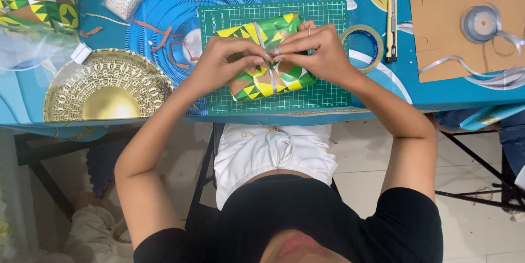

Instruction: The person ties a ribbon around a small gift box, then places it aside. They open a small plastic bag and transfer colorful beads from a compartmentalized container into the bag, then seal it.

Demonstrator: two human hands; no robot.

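Ribbon work is what I see at the middle of the green gridded cutting mat [328, 99]. On that mat lies a small box wrapped in green, yellow and white triangle-patterned paper [266, 60], fully covered as far as I can tell, with a thin silver ribbon [272, 80] already run around it lengthwise and crosswise. My left hand [224, 62] and right hand [322, 50] meet over the top of the parcel, fingertips pressed close together and pinching the ribbon where the strands cross. I judge the wrapping done and the tying under way; no finished bow or knot shows, though the fingers hide the crossing itself.

The parcel sits well inside the mat, tilted against its grid, with bare mat on the side towards me and to the right. Just right of the mat lies a clear roll of adhesive tape [365, 44], and beyond it a yellow-handled craft knife [391, 22] lying parallel to the mat's right edge, so an outward sweep of my right hand has little slack. Further right, a spool of silver ribbon [481, 22] rests on a brown cardboard sheet [454, 0]. Left of the mat, a blue pleated paper disc [164, 6] tucks under its corner, and a gold perforated fan-shaped plate [104, 85] sits near the blue counter [410, 85] edge.
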